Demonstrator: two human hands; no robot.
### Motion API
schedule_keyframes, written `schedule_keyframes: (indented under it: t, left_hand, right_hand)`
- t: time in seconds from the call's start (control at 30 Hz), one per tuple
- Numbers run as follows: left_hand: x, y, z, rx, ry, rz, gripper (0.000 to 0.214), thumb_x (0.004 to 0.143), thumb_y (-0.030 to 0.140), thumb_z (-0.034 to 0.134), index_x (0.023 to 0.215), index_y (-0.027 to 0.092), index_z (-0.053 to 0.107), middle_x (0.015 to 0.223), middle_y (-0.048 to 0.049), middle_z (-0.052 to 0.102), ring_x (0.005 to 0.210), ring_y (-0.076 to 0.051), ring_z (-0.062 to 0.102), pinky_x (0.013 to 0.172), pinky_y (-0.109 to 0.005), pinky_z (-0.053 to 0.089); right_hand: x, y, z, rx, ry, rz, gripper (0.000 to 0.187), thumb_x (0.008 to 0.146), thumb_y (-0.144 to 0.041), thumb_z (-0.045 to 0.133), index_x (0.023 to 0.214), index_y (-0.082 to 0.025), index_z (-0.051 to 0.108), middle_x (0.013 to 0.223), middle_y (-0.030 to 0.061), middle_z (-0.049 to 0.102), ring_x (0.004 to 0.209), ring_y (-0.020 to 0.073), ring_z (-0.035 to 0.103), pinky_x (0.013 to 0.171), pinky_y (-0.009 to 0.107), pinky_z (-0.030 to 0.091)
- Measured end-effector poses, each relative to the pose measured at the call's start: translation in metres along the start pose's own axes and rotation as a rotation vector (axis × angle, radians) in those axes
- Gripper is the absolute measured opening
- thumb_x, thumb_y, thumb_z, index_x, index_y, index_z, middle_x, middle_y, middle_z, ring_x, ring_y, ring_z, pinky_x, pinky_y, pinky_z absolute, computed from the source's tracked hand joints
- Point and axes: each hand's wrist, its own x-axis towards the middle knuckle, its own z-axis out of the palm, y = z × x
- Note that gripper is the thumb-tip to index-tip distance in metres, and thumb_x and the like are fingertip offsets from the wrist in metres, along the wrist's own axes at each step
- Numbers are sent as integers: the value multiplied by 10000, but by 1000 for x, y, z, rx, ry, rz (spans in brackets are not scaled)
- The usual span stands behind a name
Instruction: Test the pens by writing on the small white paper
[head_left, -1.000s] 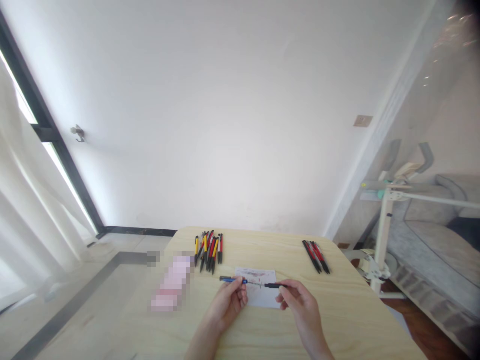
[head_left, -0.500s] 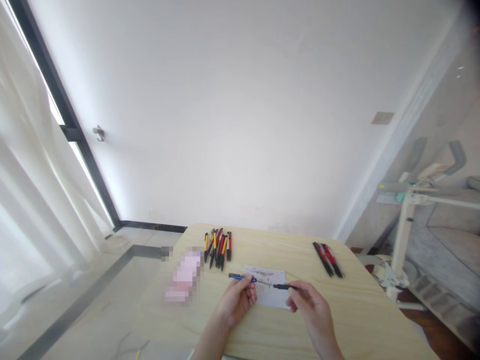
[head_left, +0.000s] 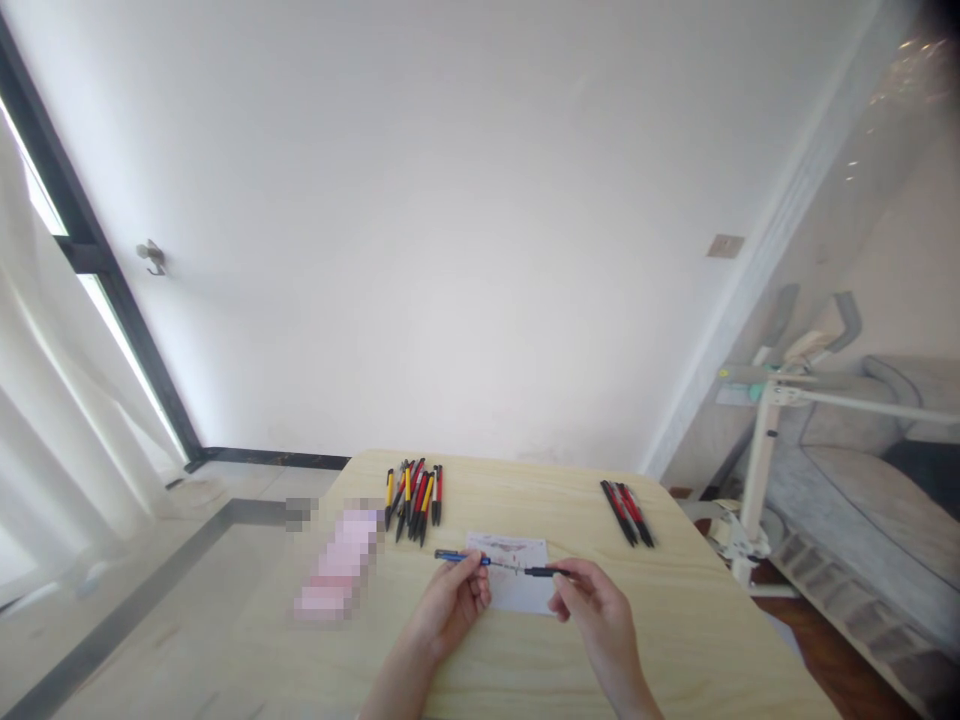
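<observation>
My left hand (head_left: 454, 600) is closed around a blue pen barrel (head_left: 451, 556), which points to the right with its thin refill (head_left: 505, 566) sticking out. Between the thumb and fingers of my right hand (head_left: 596, 610) is a black pen grip section (head_left: 541, 572), in line with the refill's tip. The refill bridges the gap between the two parts; whether its tip is inside the black piece I cannot tell. Beneath both hands lies a white printed paper (head_left: 517, 595) on the wooden table (head_left: 675, 640).
Several red, yellow and black pens (head_left: 412, 500) lie in a heap at the table's back left. A few red and black pens (head_left: 627, 513) lie together at the back right. A blurred pink item (head_left: 341, 560) is at the left edge. Exercise equipment (head_left: 759, 460) stands beyond the table's right side.
The view has turned slightly right, so everything appears shifted to the left. Both hands keep hold of the same pen parts, with little change in the gap between them.
</observation>
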Motion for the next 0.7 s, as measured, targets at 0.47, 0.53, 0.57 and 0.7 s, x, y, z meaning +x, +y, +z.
schedule_keyframes:
  t: [0.47, 0.53, 0.57, 0.7]
  left_hand:
    - [0, 1, 1, 16, 0, -5, 88, 735, 162, 654, 759, 121, 580, 601, -9, 611, 493, -68, 565, 511, -180, 454]
    - [0, 1, 1, 18, 8, -6, 91, 733, 162, 656, 761, 122, 580, 598, -8, 610, 491, -69, 566, 511, -182, 457]
    - [0, 1, 2, 18, 10, -5, 92, 732, 162, 656, 764, 121, 580, 600, -8, 611, 492, -70, 568, 513, -183, 460]
    - [0, 1, 3, 21, 17, -6, 90, 736, 163, 653, 762, 121, 578, 598, -10, 613, 494, -71, 572, 511, -182, 464]
  right_hand:
    - [-2, 2, 2, -7, 12, -7, 292, 640, -395, 690, 787, -157, 607, 549, 21, 629, 436, 142, 546, 406, 242, 433]
    - [-2, 1, 2, -7, 17, -10, 303, 634, -401, 692, 791, -154, 611, 565, 29, 635, 439, 147, 551, 406, 250, 438]
    - [-2, 1, 3, -8, 17, -12, 304, 635, -400, 691, 793, -153, 612, 565, 30, 635, 441, 149, 553, 407, 252, 440]
    - [-3, 1, 4, -14, 8, -15, 293, 642, -393, 685, 791, -153, 608, 577, 36, 640, 436, 149, 556, 398, 252, 442]
